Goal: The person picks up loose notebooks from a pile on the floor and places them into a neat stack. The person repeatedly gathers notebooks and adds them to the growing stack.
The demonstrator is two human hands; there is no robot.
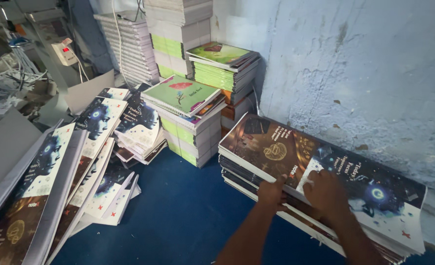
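A low stack of wide dark printed cover sheets [276, 147] lies on the blue floor [188, 211] against the pale wall. My left hand [272, 192] grips the stack's front edge, thumb on top of the upper sheet. My right hand [327, 192] presses flat on the top sheet just to the right, fingers curled at the edge. Both forearms reach in from the bottom of the view.
Stacks of green-covered notebooks [183, 95] stand behind the sheets, with a taller pile [224, 64] by the wall. More dark cover sheets [55, 176] fan out on the left. White paper stacks [129, 44] and tangled cables [11, 73] sit at the back left.
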